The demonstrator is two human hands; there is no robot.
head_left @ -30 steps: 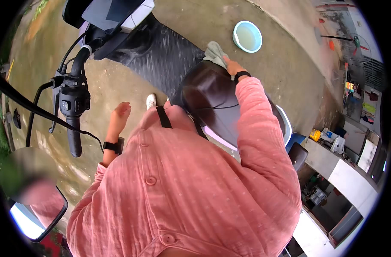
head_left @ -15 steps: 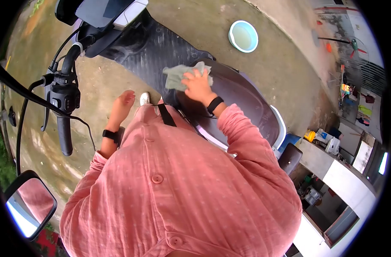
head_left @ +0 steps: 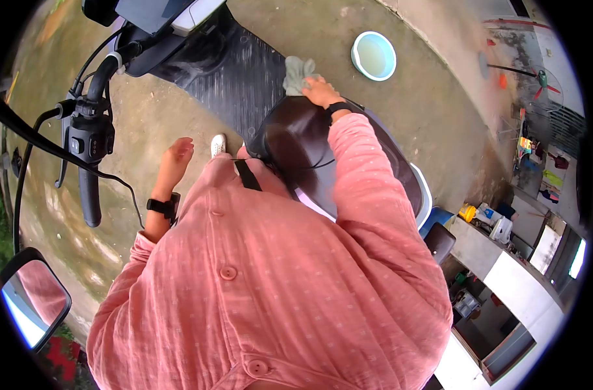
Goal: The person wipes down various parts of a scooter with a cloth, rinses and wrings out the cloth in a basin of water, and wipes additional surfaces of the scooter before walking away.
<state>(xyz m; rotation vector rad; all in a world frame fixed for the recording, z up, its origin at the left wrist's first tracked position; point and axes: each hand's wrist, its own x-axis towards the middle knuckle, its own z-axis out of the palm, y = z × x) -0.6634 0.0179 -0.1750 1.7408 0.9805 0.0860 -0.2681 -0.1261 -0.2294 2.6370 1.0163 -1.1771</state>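
Observation:
My right hand (head_left: 320,92) holds a pale grey-green cloth (head_left: 298,75) at the far front corner of a dark brown scooter seat (head_left: 303,133). The cloth is bunched under and beyond the fingers, where the seat meets the scratched black footboard (head_left: 248,81). The seat's surface looks shiny. My left hand (head_left: 177,156) hangs in the air by my side, holding nothing, its fingers loosely bent and apart. Between it and the left edge of the view is the scooter's handlebar grip (head_left: 90,195).
A light blue basin (head_left: 374,56) with cloudy water stands on the concrete floor beyond the scooter. A mirror (head_left: 37,296) is at lower left. On the right are a standing fan (head_left: 542,79) and a white-walled counter (head_left: 498,273) with items on it.
My right hand has moved the cloth forward and away from me, from the seat's near front part to its far front corner. My left hand stays nearly still.

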